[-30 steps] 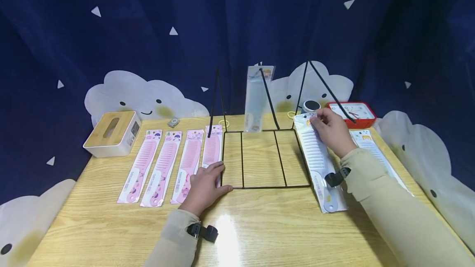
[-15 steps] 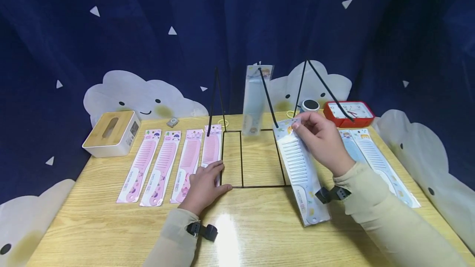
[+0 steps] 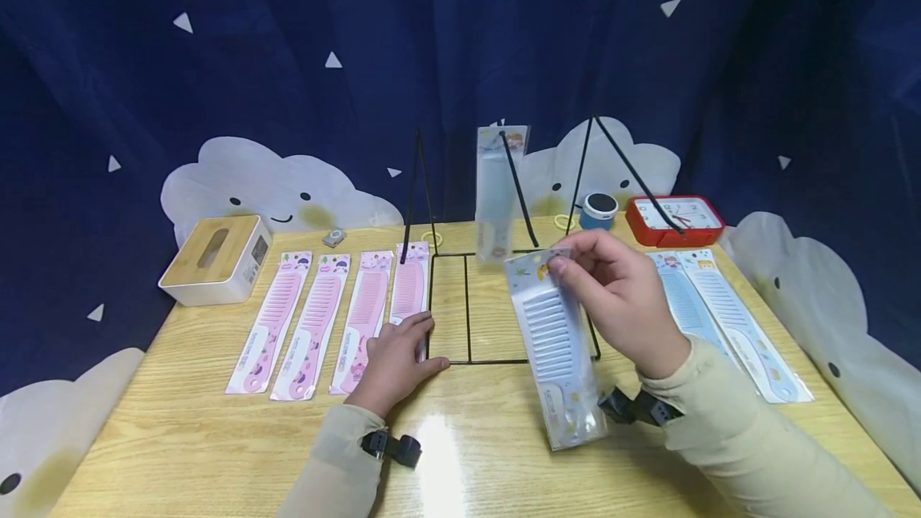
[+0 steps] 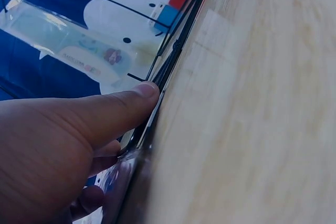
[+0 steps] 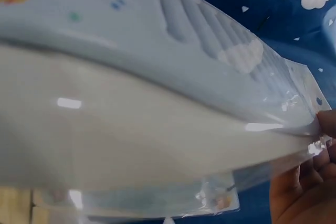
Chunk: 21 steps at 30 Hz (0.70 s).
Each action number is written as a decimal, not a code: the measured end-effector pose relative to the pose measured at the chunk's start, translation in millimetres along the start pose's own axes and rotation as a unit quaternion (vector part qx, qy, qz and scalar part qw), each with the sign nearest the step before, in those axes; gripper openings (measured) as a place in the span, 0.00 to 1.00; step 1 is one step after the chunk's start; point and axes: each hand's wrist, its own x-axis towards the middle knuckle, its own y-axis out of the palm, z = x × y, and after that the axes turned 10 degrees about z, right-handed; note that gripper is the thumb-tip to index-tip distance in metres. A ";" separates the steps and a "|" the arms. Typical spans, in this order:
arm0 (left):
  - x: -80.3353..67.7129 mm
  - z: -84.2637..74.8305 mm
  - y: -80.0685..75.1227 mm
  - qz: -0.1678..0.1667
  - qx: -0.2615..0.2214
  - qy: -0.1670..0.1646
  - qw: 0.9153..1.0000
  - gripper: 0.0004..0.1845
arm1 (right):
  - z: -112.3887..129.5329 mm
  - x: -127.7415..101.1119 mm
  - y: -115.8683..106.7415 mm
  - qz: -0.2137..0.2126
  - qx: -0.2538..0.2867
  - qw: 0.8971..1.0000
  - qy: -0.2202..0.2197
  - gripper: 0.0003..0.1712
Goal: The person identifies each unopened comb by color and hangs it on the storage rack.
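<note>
My right hand (image 3: 612, 294) pinches the top of a packaged pale blue comb (image 3: 556, 346) and holds it tilted in the air above the front right of a black wire rack (image 3: 468, 306). In the right wrist view this comb (image 5: 157, 98) fills the frame, with my fingertips (image 5: 302, 192) at its edge. Another packaged blue comb (image 3: 496, 190) hangs on the rack's middle prong. My left hand (image 3: 396, 362) rests flat on the table, with fingers on the rack's front left corner and on the nearest pink comb (image 3: 407, 290). In the left wrist view my thumb (image 4: 105, 111) lies against the rack's wire (image 4: 173, 56).
Three more packaged pink combs (image 3: 316, 322) lie in a row left of the rack. Two blue combs (image 3: 719, 318) lie at the right. A white tissue box with a wooden lid (image 3: 216, 258) stands far left. A red clock (image 3: 676, 218) and a small blue pot (image 3: 599, 210) stand at the back.
My right hand has lifted the blue comb off the table at the right and carried it left and toward me, above the rack's front. The left hand has stayed put.
</note>
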 end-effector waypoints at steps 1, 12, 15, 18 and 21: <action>0.1 0.4 0.2 -0.001 0.001 0.001 1.000 0.39 | 1.8 0.3 0.9 -0.002 0.013 1.000 -0.013 0.09; 0.8 1.1 1.2 -0.002 0.004 0.004 1.000 0.38 | 6.7 4.3 3.8 -0.021 0.048 0.998 -0.042 0.08; 0.6 0.3 0.9 -0.001 0.003 0.004 1.000 0.38 | 5.8 5.9 4.3 -0.029 0.048 0.998 -0.030 0.07; 0.1 -0.4 0.0 0.000 0.001 0.002 1.000 0.38 | 3.8 8.0 5.0 -0.037 0.041 0.998 -0.018 0.06; -0.3 -0.8 -1.1 0.001 -0.002 0.001 1.000 0.38 | 0.8 10.5 6.1 -0.040 0.026 0.999 0.000 0.06</action>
